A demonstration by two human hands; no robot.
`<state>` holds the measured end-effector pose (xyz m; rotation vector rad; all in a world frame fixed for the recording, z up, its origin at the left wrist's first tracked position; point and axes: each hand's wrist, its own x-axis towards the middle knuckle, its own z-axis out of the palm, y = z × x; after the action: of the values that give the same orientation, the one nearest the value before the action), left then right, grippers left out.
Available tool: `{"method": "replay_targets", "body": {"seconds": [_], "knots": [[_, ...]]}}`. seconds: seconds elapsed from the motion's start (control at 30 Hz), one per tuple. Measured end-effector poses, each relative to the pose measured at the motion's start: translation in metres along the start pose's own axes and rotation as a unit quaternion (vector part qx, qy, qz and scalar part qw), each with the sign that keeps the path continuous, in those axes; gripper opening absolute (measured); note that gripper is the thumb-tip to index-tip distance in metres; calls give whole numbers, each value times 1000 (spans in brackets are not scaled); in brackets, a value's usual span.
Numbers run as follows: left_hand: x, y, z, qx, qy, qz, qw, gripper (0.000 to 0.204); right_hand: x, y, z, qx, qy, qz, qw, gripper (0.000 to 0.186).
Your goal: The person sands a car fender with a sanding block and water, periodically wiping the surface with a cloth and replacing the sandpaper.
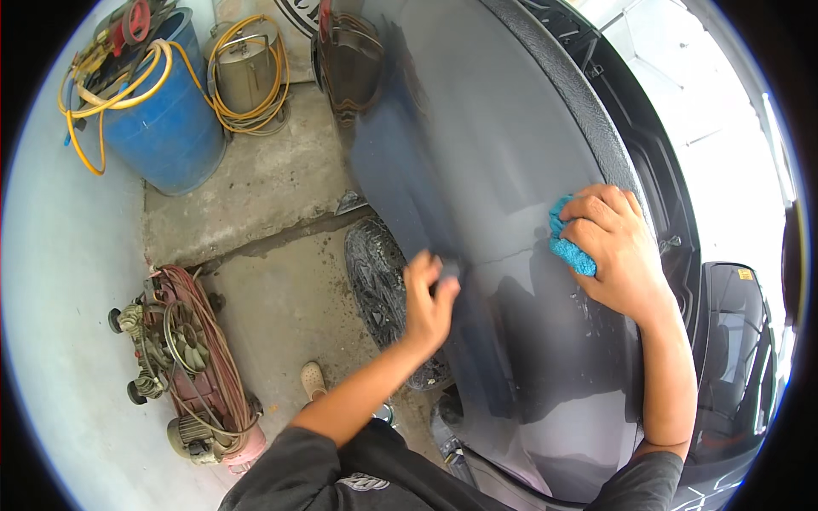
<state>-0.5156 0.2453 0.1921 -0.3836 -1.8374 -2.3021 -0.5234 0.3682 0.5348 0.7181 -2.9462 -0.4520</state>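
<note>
A dark grey car body panel point(511, 204) curves in front of me, with wet patches and dull, hazy areas on it. My right hand point(615, 249) presses a bunched blue cloth point(573, 257) against the upper part of the panel. Lower down, near the wheel arch, my left hand point(429, 298) is slightly smeared by motion. Its fingers and thumb close around a small dark grey piece point(448, 271), whose kind is too blurred to tell. Below that hand is the tyre point(375, 277), streaked with whitish wet residue.
On the concrete floor point(273, 289) at left stands a red air compressor point(183, 375) draped with hose. A blue barrel point(162, 128) full of tools and a metal pot point(245, 72) wound with yellow hose are at the back left. Another dark car point(733, 341) is at right.
</note>
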Motion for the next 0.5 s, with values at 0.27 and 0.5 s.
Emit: {"method": "replay_targets", "body": {"seconds": [0.27,0.5], "knots": [[191,-20,-20,-62,73,-154,983,49,2,-1,3,-5,-14,8,1000,31],[98,17,-5,-40,73,-127,988,47,0,-2,3,-18,4,-6,1000,26]]}}
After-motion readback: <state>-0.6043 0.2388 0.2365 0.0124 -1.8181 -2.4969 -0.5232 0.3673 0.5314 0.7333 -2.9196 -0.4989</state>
